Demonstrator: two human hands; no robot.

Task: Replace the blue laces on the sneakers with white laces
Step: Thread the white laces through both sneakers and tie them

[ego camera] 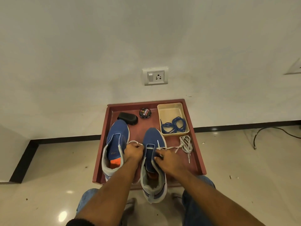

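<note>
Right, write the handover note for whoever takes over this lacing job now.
Left hand pinches one end of the white lace beside the right sneaker; right hand holds the other side at the eyelets.
Blue laces lie in the beige basket. Spare white lace is coiled on the red tray.
Done: both sneakers are stripped of blue.
Left: finish lacing this one, then lace the left sneaker.

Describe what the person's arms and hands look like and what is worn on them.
Both forearms are bare down to the left hand and the right hand; no gloves, rings, watch or bracelets show. A dark sleeve edge appears on the left arm at the frame's bottom. Blue jeans cover the knees.
</note>
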